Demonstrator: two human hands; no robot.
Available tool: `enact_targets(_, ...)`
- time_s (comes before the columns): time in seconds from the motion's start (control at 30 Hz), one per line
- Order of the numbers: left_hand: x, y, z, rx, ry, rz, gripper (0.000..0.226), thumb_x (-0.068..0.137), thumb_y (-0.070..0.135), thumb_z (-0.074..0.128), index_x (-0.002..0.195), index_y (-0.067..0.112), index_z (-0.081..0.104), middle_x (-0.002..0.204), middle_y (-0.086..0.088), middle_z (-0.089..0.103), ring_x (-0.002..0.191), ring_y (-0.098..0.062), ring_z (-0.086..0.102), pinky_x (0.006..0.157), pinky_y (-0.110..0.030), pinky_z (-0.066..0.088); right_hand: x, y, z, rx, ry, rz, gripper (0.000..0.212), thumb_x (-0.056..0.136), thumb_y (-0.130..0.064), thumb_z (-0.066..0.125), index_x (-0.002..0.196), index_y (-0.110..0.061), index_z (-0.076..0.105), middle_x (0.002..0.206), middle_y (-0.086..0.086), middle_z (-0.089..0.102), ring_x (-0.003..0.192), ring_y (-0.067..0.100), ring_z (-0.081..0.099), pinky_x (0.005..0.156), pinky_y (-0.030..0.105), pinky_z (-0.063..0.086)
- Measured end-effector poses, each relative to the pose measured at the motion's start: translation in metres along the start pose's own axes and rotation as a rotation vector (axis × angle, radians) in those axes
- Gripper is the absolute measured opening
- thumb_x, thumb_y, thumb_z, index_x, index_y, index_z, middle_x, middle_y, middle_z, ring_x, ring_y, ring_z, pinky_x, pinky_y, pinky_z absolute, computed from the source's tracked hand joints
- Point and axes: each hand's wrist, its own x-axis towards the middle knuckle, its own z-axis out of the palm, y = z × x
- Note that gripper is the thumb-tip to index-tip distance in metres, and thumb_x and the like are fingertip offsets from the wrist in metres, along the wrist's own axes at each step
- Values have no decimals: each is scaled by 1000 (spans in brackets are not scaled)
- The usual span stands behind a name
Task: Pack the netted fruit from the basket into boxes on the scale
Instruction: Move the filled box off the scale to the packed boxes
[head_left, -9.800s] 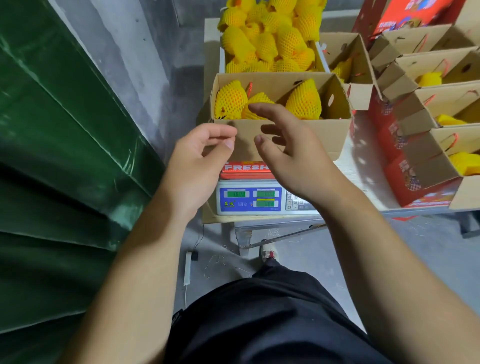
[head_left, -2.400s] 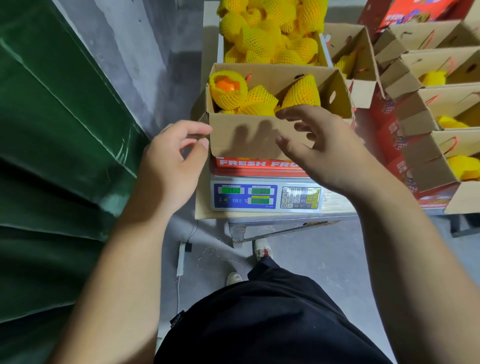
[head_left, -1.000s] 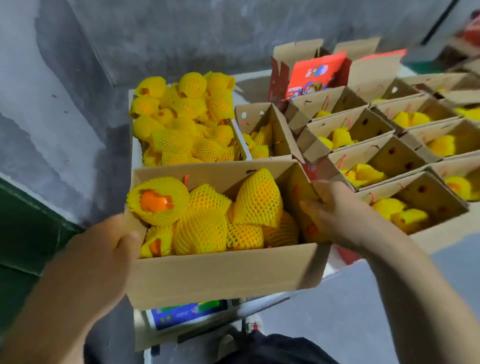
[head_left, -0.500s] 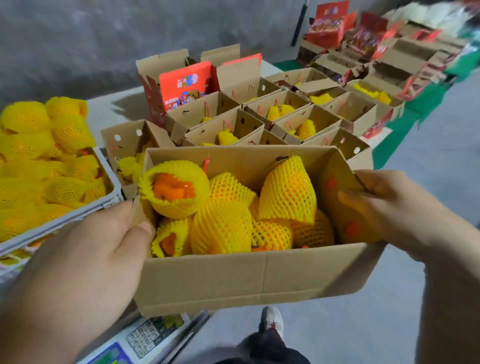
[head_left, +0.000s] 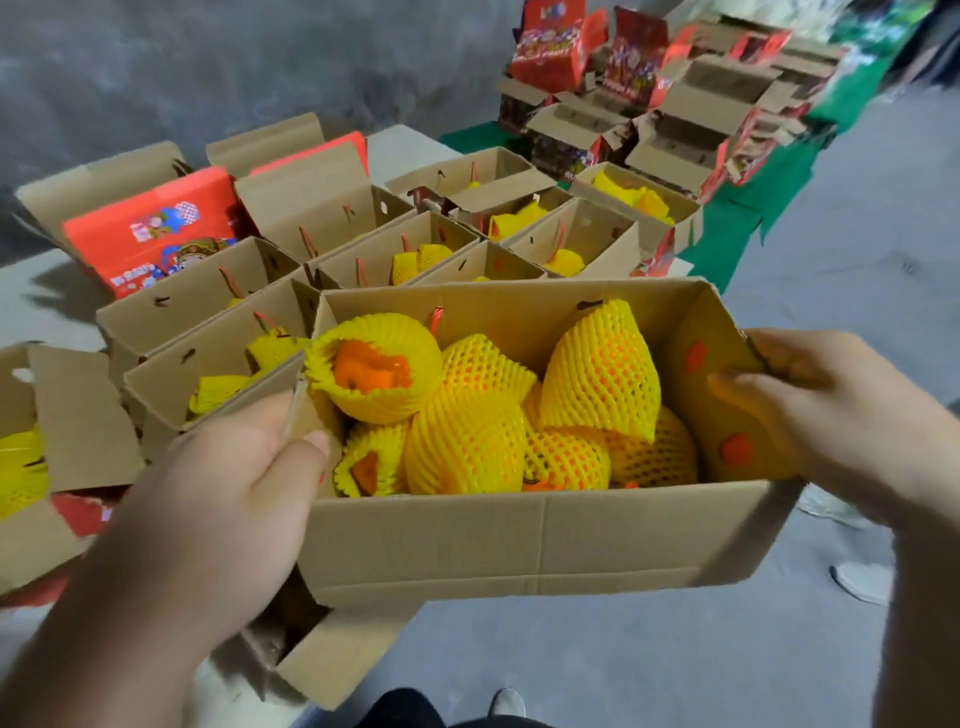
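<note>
Left hand (head_left: 228, 499) and right hand (head_left: 831, 415) grip the ends of a cardboard box (head_left: 519, 540) full of netted fruit (head_left: 467, 436), apparently packed; table boxes (head_left: 208, 312) look part-filled.

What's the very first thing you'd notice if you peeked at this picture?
The open cardboard box in the middle, packed with fruit in bright yellow nets, one showing orange at its top. The left hand grips its left end and the right hand its right end, holding it in the air. Behind it, on the left, stand rows of open boxes with a few yellow nets inside.
</note>
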Motion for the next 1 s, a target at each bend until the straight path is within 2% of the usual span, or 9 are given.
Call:
enact_targets(0.17, 64, 50, 42, -16, 17, 61, 51, 89, 63, 31, 81, 24, 64, 65, 0, 61, 65, -25, 60, 60, -51, 52, 67, 24, -32, 11, 32, 29, 14, 96, -37, 61, 94, -25, 69, 76, 7, 69, 72, 32, 69, 57, 47, 56)
enact_targets(0.3, 123, 81, 71, -29, -14, 87, 46, 90, 55, 32, 84, 26, 67, 68, 3, 63, 68, -20, 59, 63, -44, 52, 127, 26, -49, -15, 47, 66, 40, 75, -52, 55, 103, -27, 69, 77, 6, 72, 73, 38, 70, 63, 58, 60)
enact_targets(0.5, 219, 109, 105, -83, -62, 29, 43, 86, 54, 36, 81, 21, 65, 66, -1, 62, 67, -20, 59, 62, -41, 48, 216, 32, -72, 6, 72, 89, 58, 62, -64, 53, 104, -28, 70, 76, 6, 73, 74, 39, 71, 64, 61, 60)
enact_targets(0.57, 249, 116, 115, -68, -47, 36, 41, 86, 55, 37, 81, 24, 64, 65, 2, 61, 67, -21, 59, 60, -38, 44, 244, 36, -77, 21, 84, 85, 51, 65, -61, 56, 101, -27, 70, 75, 7, 72, 73, 40, 70, 66, 61, 60)
enact_targets(0.7, 301, 131, 134, -47, -26, 35, 43, 88, 57, 34, 85, 24, 62, 69, 4, 60, 70, -24, 59, 64, -43, 47, 305, 48, -90, 93, 61, 51, 9, 90, -34, 66, 92, -26, 71, 73, 9, 71, 69, 40, 68, 61, 53, 57)
enact_targets(0.77, 323, 142, 146, -57, 21, 34, 40, 89, 57, 36, 87, 26, 61, 71, 7, 60, 68, -22, 58, 63, -42, 46, 342, 59, -98, 100, 32, 31, 12, 99, -22, 63, 92, -25, 73, 79, 6, 73, 71, 37, 69, 62, 49, 58)
enact_targets(0.83, 343, 155, 161, -49, 92, 34, 34, 91, 55, 38, 85, 28, 59, 73, 13, 59, 64, -20, 56, 58, -38, 42, 380, 67, -106, 123, -6, 12, 12, 102, -19, 61, 96, -22, 72, 91, 7, 74, 78, 37, 70, 66, 55, 63)
enact_targets(0.9, 358, 169, 178, -64, 148, 22, 35, 91, 56, 39, 85, 28, 58, 68, 8, 56, 63, -22, 56, 58, -41, 43, 420, 77, -114, 143, -47, -33, 12, 103, -18, 61, 97, -19, 71, 89, 10, 74, 73, 42, 72, 59, 61, 62)
enact_targets(1.0, 380, 198, 206, -80, 215, -15, 34, 91, 56, 39, 89, 31, 63, 73, 11, 59, 65, -19, 57, 59, -37, 40, 484, 94, -130, 118, -71, -138, 12, 103, -21, 61, 96, -17, 70, 87, 14, 74, 71, 41, 71, 57, 60, 61)
